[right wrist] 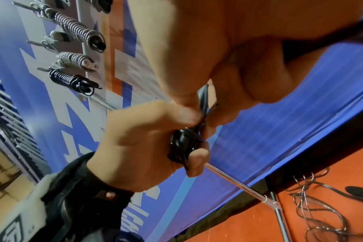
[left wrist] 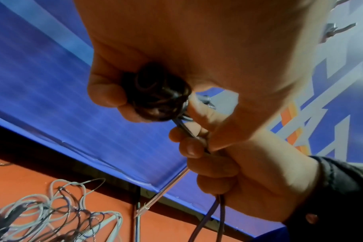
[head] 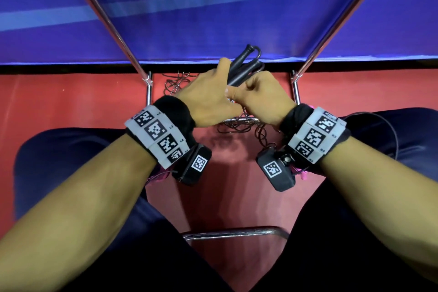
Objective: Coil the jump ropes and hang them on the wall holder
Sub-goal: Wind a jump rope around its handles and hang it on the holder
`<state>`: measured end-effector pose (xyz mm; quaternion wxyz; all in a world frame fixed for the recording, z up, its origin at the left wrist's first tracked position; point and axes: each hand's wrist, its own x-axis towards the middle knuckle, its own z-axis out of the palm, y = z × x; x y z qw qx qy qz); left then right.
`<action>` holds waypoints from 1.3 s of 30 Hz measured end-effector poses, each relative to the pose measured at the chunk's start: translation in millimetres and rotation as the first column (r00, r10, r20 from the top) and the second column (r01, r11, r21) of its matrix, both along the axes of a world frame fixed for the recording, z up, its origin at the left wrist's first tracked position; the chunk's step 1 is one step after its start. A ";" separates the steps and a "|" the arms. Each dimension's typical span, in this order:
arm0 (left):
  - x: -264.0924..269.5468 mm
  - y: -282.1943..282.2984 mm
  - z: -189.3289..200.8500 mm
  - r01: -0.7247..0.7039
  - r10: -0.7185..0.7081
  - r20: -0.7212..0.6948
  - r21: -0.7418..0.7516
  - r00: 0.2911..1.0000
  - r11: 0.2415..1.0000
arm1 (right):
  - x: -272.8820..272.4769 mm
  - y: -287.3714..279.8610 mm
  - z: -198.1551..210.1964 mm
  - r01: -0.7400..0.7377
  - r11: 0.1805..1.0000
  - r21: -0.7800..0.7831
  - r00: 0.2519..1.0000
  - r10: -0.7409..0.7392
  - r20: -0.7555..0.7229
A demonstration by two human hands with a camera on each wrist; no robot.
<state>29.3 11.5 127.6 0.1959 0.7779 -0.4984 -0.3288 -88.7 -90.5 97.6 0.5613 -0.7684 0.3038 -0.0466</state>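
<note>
Your left hand curled tight round the black handles — your right hand pinched the cord just beside them, above the red floor.

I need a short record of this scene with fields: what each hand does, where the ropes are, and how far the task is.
left hand: grips the two black handles together
right hand: grips the cord just below the handles
loose ropes: tangled on the red floor
coiled ropes: several hang on the holder
task state: held rope not yet hung; loose ropes still to coil
</note>
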 end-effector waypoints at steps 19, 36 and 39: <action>18.3 -7.5 -4.1 -0.204 0.213 -0.153 0.072 0.965 0.976 | 8.7 -16.7 -0.3 0.254 0.965 0.066 0.963 -0.259 0.079; 14.7 0.9 6.3 -0.228 0.286 -0.548 0.172 0.786 0.958 | 2.9 -5.6 31.4 0.114 0.875 0.470 0.907 -0.285 0.311; 14.7 -3.8 -1.9 -0.204 0.232 -0.359 0.115 0.904 0.972 | 7.1 -2.8 28.1 0.195 0.879 0.435 0.904 -0.333 0.267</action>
